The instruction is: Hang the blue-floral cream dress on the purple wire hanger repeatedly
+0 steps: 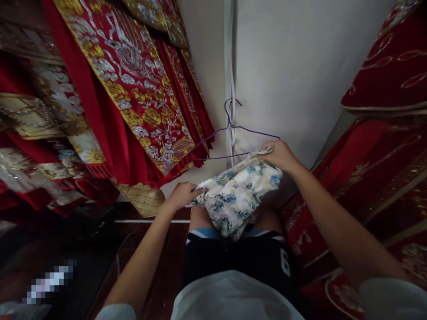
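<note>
Stretched between my two hands is a white garment with a blue floral print (pixel 236 191), its gathered top edge slanting up to the right. My left hand (pixel 185 195) grips the garment's left end, thumb laid over the cloth. At the upper right corner, my right hand (pixel 278 153) is closed on the same edge. A thin purple wire hanger (pixel 253 130) hangs just behind and above the cloth, its right shoulder end close to my right hand. Whether that hand also touches the hanger, I cannot tell.
Red garments with gold and silver embroidery (pixel 133 80) hang on the left. More dark red embroidered garments (pixel 387 75) hang on the right. A white cord (pixel 232 80) runs down the pale wall (pixel 293 62) behind the hanger. Dark reddish floor (pixel 163 262) shows below.
</note>
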Tool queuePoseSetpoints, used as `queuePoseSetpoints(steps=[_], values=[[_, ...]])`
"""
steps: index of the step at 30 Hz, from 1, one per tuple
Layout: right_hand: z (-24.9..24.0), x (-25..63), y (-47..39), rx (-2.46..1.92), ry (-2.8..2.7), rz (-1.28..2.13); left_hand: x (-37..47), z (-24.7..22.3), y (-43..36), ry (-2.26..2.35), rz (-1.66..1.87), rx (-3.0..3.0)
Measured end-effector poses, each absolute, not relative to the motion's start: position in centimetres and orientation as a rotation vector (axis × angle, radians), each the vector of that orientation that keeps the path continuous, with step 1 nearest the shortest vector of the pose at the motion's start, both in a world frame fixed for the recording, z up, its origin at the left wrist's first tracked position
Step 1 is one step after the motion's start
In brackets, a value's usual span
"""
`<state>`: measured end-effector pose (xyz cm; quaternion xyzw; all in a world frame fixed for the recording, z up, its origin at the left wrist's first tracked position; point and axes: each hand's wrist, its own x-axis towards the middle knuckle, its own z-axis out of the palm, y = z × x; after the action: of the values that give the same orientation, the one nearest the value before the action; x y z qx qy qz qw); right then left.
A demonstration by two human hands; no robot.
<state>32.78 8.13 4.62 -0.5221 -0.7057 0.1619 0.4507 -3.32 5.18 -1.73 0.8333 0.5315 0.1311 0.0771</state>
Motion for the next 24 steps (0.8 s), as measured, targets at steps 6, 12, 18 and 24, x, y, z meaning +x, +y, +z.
queuePoseSetpoints(steps=[6, 12, 18, 24], values=[[1.5, 30.6, 13.6, -1.444, -1.776, 0.432, -4.8, 0.3, 9.4, 1.569, 0.532, 2.578], [0.5, 31.5, 12.8, -1.512, -1.783, 0.268, -5.0, -0.2, 10.8, 1.465, 0.907, 2.373], [1.9, 32.6, 11.7, -1.510, -1.719, 0.253, -3.8, -0.9, 12.0, 1.446, 0.918, 2.074], [1.2, 31.8, 12.0, -1.554, -1.618, 0.390, -3.9, -0.8, 12.7, 1.427, 0.820, 2.044]])
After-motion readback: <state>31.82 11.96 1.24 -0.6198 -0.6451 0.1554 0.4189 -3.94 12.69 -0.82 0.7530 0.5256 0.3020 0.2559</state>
